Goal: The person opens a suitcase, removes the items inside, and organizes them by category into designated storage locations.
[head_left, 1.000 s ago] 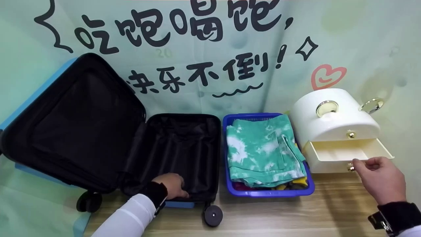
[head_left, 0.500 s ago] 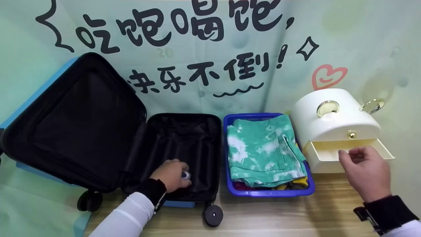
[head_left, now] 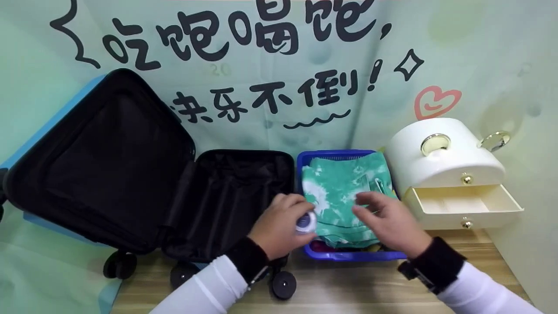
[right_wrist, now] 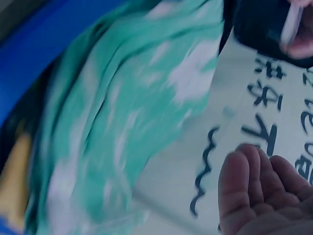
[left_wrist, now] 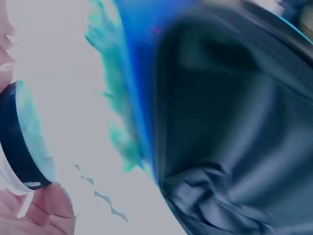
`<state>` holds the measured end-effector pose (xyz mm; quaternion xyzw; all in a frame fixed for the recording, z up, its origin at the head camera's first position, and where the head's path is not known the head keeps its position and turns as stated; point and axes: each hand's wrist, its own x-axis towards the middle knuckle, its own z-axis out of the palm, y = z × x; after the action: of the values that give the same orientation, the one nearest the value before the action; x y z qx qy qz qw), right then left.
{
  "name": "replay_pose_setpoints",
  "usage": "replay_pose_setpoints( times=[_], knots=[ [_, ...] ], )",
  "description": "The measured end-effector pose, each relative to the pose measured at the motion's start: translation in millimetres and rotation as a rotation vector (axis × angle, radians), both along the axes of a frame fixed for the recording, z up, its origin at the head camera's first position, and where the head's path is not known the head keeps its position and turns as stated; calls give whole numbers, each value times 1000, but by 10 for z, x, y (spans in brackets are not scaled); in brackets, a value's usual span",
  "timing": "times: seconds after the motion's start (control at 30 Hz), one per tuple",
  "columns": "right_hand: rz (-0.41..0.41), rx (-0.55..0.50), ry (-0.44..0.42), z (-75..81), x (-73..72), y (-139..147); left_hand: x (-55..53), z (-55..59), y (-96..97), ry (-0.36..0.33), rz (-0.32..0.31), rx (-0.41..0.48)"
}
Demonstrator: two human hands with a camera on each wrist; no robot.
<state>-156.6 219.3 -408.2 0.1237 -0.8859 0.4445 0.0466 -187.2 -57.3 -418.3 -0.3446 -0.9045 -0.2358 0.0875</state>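
Observation:
My left hand point(head_left: 279, 222) holds a small round jar-like item point(head_left: 306, 222) with a white rim and dark centre, above the suitcase's right edge. In the left wrist view, the round item point(left_wrist: 22, 139) shows a dark band, a pale face and a white base between thumb and fingers. My right hand point(head_left: 390, 222) hovers over the folded green-and-white tie-dye cloth point(head_left: 331, 183) in the blue basket point(head_left: 348, 256), fingers loosely bent and holding nothing. Its fingers point(right_wrist: 254, 181) look relaxed in the right wrist view. The open black suitcase point(head_left: 231, 192) lies left of the basket.
A white rounded box point(head_left: 440, 157) with gold knobs and mirror-like handles stands at the right. Its lower drawer point(head_left: 449, 221) is pulled out. A wheel point(head_left: 283, 285) of the suitcase juts toward the wooden tabletop's point(head_left: 348, 288) near side.
My left hand has picked the round item up out of the suitcase and carried it right. My right hand has left the drawer knob and moved left over the basket.

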Motion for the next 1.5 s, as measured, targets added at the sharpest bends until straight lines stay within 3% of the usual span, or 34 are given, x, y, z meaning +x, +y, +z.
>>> replay_pose_setpoints(
  times=[0.13, 0.2, 0.37, 0.5, 0.73, 1.0, 1.13, 1.33, 1.5],
  knots=[
    [159, -86, -111, -48, -30, -263, 86, 24, 213, 85, -81, 17],
    [193, -115, -174, -70, -38, -350, 112, 4, 276, 117, -102, 21],
    [177, -182, -269, -115, -60, -434, 132, -70, 330, 158, -113, 16],
    [160, -227, -293, -117, -98, -397, 103, -98, 294, 139, -92, -23],
    [-3, -207, -239, 19, -175, -83, -42, -130, 9, 0, 65, -168],
    [-207, -129, -171, 227, -190, 788, -294, -272, -507, -41, 275, -370],
    [-311, -104, -123, 256, -143, 1288, -367, -340, -744, -85, 331, -366],
    [-452, -183, -112, 220, -64, 1870, -460, -462, -990, -158, 382, -343],
    [-513, -67, -101, 152, -35, 2101, -505, -517, -1079, -202, 408, -323]
  ],
)
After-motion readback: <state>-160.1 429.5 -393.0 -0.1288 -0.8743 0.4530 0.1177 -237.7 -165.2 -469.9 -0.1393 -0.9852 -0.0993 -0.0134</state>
